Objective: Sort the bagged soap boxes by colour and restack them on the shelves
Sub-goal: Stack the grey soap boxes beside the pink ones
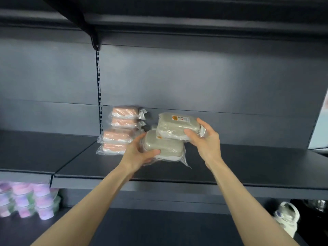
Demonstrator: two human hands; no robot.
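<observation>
Now left grip [137,155] clamped on lower grey box [165,148]; right grip [207,141] clamped on upper grey box [174,126]

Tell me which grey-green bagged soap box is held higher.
The labelled box gripped by the right hand; it is raised above the lower box, which the left hand grips.

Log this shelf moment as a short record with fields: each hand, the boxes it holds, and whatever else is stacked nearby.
left hand: grips the lower grey box at its left end
right hand: grips the upper grey box at its right end
grey boxes: both bagged; the upper overlaps the lower's far edge
pink stack: four bagged boxes on the shelf, left of the grey ones
below, left: pastel tubs
</observation>
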